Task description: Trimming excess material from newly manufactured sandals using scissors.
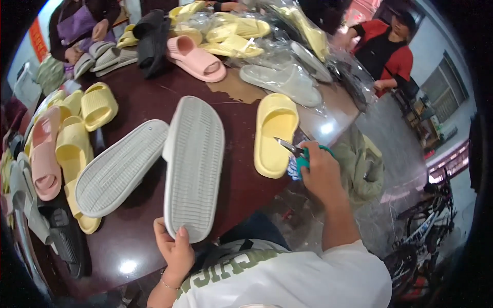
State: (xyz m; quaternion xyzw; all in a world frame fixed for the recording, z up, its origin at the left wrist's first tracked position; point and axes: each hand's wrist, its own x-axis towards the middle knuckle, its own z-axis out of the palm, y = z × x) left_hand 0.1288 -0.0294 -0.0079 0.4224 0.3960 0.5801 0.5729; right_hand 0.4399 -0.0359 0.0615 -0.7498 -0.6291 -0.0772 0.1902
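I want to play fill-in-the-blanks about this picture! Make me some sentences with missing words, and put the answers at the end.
1. The right hand holds ____ with green handles.
2. The held grey slipper is in the person's ____ hand.
3. The slipper nearest the right hand is coloured ____.
4. The person in the red top is toward the picture's ____ side.

Missing words: scissors; left; yellow; right.

Light: moderate, even indoors | Glare: white spots on table (240, 154), lower left and right; glints on plastic bags (281, 60) | Shadows: soft, beneath grey slippers (194, 164) | Focus: foreground crisp, background softer | Edges: fisheye-bent lines, black vignette
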